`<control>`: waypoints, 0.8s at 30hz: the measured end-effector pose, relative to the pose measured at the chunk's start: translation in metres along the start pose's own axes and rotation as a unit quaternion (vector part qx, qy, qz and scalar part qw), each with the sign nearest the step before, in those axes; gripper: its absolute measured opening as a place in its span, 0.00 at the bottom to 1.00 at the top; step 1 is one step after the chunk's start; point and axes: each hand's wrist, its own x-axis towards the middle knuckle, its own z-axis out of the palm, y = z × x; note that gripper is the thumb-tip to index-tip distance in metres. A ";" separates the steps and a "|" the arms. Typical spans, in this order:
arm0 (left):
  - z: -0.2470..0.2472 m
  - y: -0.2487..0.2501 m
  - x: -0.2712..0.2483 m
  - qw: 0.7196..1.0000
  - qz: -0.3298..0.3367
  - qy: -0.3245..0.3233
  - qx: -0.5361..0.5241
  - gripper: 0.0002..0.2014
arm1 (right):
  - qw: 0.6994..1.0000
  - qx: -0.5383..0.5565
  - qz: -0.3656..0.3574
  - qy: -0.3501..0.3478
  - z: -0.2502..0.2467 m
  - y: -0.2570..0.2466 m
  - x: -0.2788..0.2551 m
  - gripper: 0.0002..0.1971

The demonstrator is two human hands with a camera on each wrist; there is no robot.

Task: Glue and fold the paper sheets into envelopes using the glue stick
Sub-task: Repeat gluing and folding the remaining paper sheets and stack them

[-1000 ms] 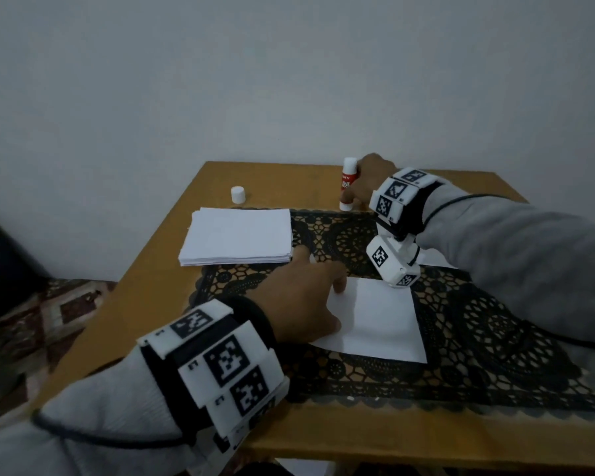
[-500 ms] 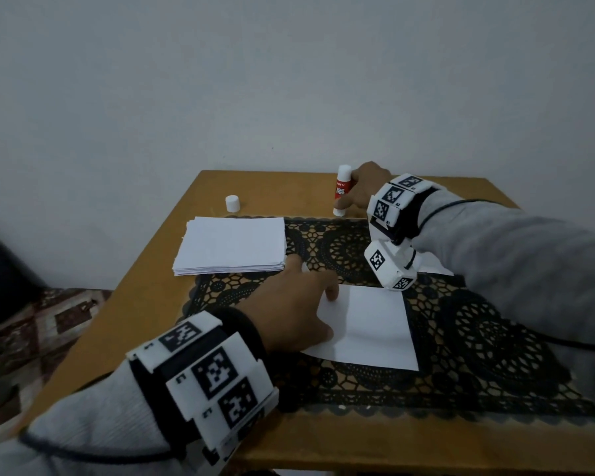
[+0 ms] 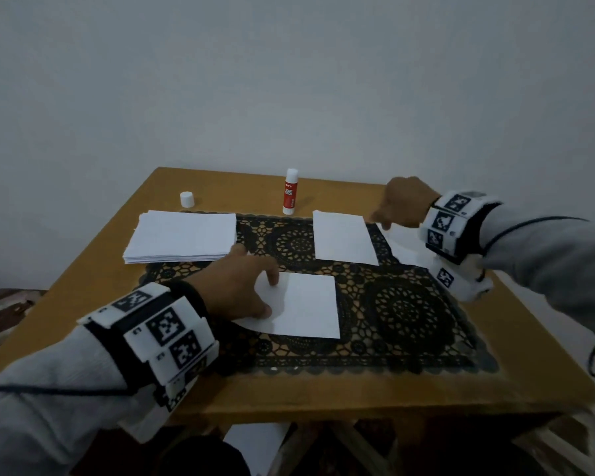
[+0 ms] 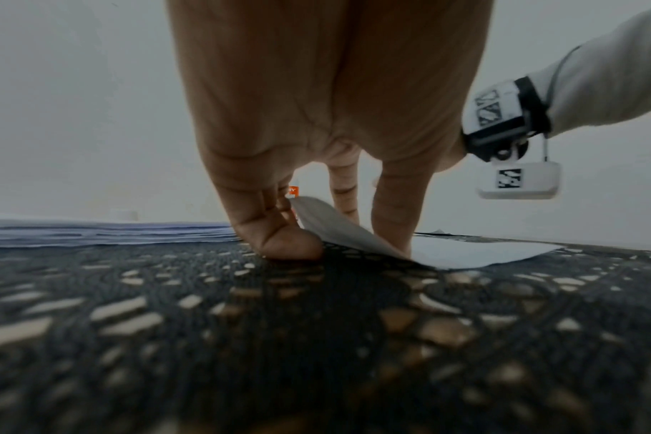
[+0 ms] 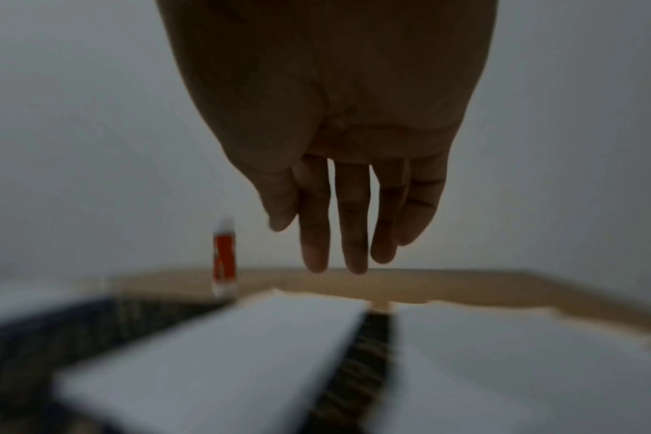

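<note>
A: What is the left hand (image 3: 236, 286) doing?

B: Fingers straight, pressing on the sheet (image 3: 304, 305); its near left corner curls up between thumb and fingers. The sheet lies on the black lace mat (image 3: 409, 314), mid-table.

A: And the right hand (image 3: 404, 202)?

B: It hangs above the far right of the mat with fingers (image 5: 350, 220) loosely straight and close together, holding nothing. Under it lie two folded papers, one (image 3: 342, 240) on the mat, another (image 3: 401, 250) partly hidden by the wrist.

A: The glue stick (image 3: 290, 191)?

B: Upright and uncapped on the bare wood behind the mat, apart from both hands. Its cap (image 3: 187, 199) stands well to the left, behind the stack (image 3: 182, 240).

A: The surroundings?

B: A wooden table (image 3: 90, 266) against a plain grey wall (image 3: 289, 80). Bare wood borders the mat on every side; patterned floor (image 3: 4, 307) shows at left.
</note>
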 end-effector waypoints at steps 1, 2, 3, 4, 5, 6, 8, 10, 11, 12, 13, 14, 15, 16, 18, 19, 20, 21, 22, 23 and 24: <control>0.000 0.001 0.000 1.000 0.000 0.001 0.001 0.23 | 0.998 -0.058 -0.013 -0.016 0.003 0.010 -0.007 0.20; -0.001 0.001 0.000 1.000 0.000 0.002 0.002 0.23 | 0.995 -0.094 -0.035 -0.025 0.007 0.021 -0.012 0.21; -0.001 0.002 -0.001 1.000 0.000 0.003 0.002 0.22 | 0.993 -0.100 -0.051 -0.036 0.011 0.030 -0.015 0.20; -0.001 0.002 -0.001 1.000 -0.001 0.004 0.003 0.22 | 0.994 -0.083 -0.061 -0.046 0.015 0.039 -0.020 0.18; 0.000 0.003 -0.001 1.000 -0.004 0.006 0.003 0.22 | 0.995 -0.066 -0.061 -0.053 0.018 0.045 -0.023 0.18; 0.000 0.003 -0.001 1.000 -0.006 0.007 0.003 0.22 | 0.995 -0.056 -0.060 -0.059 0.022 0.049 -0.026 0.19; 0.001 0.003 0.000 1.000 -0.009 0.008 0.001 0.22 | 0.993 -0.065 -0.069 -0.066 0.030 0.055 -0.029 0.19; 0.001 0.002 0.000 1.000 -0.012 0.008 -0.002 0.22 | 0.992 -0.077 -0.088 -0.053 0.037 0.056 -0.027 0.17; 0.001 0.002 0.000 1.000 -0.012 0.008 -0.003 0.22 | 0.991 -0.076 -0.096 -0.043 0.039 0.056 -0.027 0.16; 0.001 0.002 0.001 1.000 -0.012 0.009 -0.003 0.22 | 0.991 -0.073 -0.104 -0.035 0.039 0.056 -0.026 0.13; 0.001 0.002 0.001 1.000 -0.012 0.009 -0.003 0.22 | 0.991 -0.072 -0.109 -0.028 0.039 0.056 -0.026 0.11; 0.001 0.002 0.001 1.000 -0.012 0.010 -0.004 0.22 | 0.991 -0.069 -0.110 -0.025 0.040 0.056 -0.025 0.10; 0.001 0.001 0.001 1.000 -0.012 0.011 -0.003 0.22 | 0.992 -0.063 -0.109 -0.021 0.040 0.056 -0.024 0.09; 0.001 0.001 0.001 1.000 -0.012 0.012 -0.003 0.22 | 0.993 -0.055 -0.100 -0.016 0.040 0.057 -0.023 0.09; 0.001 0.001 0.002 1.000 -0.013 0.012 -0.004 0.22 | 0.997 -0.031 -0.070 -0.001 0.038 0.057 -0.022 0.11; 0.002 0.001 0.002 1.000 -0.013 0.011 -0.004 0.22 | 0.999 -0.015 -0.051 0.010 0.036 0.057 -0.021 0.13; 0.002 0.002 0.002 1.000 -0.012 0.011 -0.005 0.22 | 0.999 0.000 -0.033 0.024 0.033 0.057 -0.021 0.13; 0.002 0.002 0.002 1.000 -0.013 0.012 -0.006 0.22 | 0.999 0.015 -0.017 0.038 0.030 0.057 -0.022 0.12; 0.002 0.001 0.002 1.000 -0.014 0.014 -0.007 0.22 | 0.998 0.028 -0.007 0.053 0.027 0.057 -0.023 0.11; 0.002 0.001 0.002 1.000 -0.015 0.016 -0.009 0.22 | 0.997 0.035 0.001 0.069 0.024 0.057 -0.024 0.10; 0.002 0.001 0.002 1.000 -0.017 0.018 -0.012 0.23 | 0.996 0.037 0.003 0.083 0.020 0.058 -0.026 0.10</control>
